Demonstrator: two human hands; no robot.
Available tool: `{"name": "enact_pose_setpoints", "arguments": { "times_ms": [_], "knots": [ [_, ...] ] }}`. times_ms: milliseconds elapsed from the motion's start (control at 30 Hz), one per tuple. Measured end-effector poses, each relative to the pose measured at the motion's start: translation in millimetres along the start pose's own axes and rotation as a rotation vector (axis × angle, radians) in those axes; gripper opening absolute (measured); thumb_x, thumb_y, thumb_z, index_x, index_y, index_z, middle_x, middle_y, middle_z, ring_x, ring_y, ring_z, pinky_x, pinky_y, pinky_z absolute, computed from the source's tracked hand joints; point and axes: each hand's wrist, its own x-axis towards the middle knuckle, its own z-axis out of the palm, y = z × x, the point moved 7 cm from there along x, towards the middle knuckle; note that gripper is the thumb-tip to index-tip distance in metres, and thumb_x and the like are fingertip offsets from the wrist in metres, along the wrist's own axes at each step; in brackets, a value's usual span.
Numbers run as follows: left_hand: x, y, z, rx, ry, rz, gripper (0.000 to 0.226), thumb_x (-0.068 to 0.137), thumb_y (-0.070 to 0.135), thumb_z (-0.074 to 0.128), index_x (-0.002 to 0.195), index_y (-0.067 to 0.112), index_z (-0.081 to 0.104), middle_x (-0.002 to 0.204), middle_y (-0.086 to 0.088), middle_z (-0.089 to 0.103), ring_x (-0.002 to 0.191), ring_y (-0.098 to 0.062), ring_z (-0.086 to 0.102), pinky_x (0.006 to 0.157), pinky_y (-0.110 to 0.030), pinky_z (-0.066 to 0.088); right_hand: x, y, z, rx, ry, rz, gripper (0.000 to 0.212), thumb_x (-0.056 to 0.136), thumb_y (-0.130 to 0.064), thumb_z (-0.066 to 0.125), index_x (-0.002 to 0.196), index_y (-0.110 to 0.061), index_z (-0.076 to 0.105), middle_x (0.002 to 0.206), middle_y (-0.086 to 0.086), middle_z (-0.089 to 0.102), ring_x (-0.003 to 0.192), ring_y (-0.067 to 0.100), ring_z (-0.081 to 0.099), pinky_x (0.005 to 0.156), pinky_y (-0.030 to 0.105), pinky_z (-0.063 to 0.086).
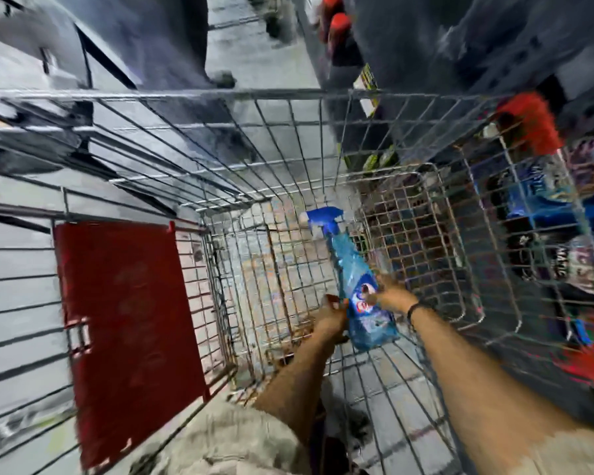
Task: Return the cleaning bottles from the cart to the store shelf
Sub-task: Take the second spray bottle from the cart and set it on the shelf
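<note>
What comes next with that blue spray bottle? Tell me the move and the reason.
Probably lift the blue spray bottle up out of the cart: both the left hand and right hand grip its lower body inside the basket, and the shelf lies to the right.

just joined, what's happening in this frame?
A person is reaching into a wire shopping cart. Both hands grip one blue spray bottle: left hand at its base, right hand across the label. Trigger end points away. Shelved products sit to the right, blurred.
</note>
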Motion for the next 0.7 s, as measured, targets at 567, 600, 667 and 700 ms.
{"name": "enact_pose_setpoints", "arguments": {
  "times_ms": [567, 600, 667, 700],
  "knots": [
    [-207.1, 88.9, -30.4, 0.085, -0.057, 0.197, 0.033, 0.085, 0.047, 0.052, 0.073, 0.016, 0.054, 0.071, -0.004, 0.056, 0.058, -0.014, 0.051, 0.053, -0.020, 0.040, -210.4, -51.9, -50.4, 0.414, -0.030, -0.086, 0.034, 0.084, -0.045, 0.060, 0.072, -0.014, 0.057, 0.056, 0.000, 0.060, 0.045, 0.011, 0.053, 0.036, 0.016, 0.041],
    [-232.0, 92.8, -26.3, 0.110, -0.048, 0.239, 0.033, 0.085, 0.047, 0.052, 0.072, 0.017, 0.054, 0.070, -0.003, 0.056, 0.057, -0.014, 0.051, 0.051, -0.019, 0.041, -236.4, -48.7, -52.4, 0.471, -0.012, -0.135, 0.033, 0.084, -0.045, 0.061, 0.070, -0.014, 0.057, 0.051, -0.001, 0.062, 0.041, 0.010, 0.054, 0.037, 0.015, 0.042],
    [-275.9, 97.0, -15.7, 0.168, -0.055, 0.328, 0.032, 0.085, 0.047, 0.052, 0.075, 0.016, 0.054, 0.072, -0.003, 0.056, 0.056, -0.013, 0.051, 0.047, -0.017, 0.042, -283.1, -39.9, -59.5, 0.522, 0.065, -0.231, 0.035, 0.083, -0.045, 0.062, 0.072, -0.012, 0.061, 0.051, -0.001, 0.062, 0.042, 0.010, 0.055, 0.040, 0.017, 0.042],
    [-291.6, 97.1, -11.1, 0.193, -0.072, 0.375, 0.032, 0.085, 0.047, 0.052, 0.078, 0.016, 0.054, 0.073, -0.003, 0.058, 0.057, -0.013, 0.052, 0.048, -0.017, 0.043, -301.5, -35.6, -61.2, 0.509, 0.101, -0.270, 0.037, 0.082, -0.046, 0.061, 0.075, -0.010, 0.062, 0.055, 0.000, 0.062, 0.044, 0.011, 0.054, 0.042, 0.019, 0.041]
  ]
}}
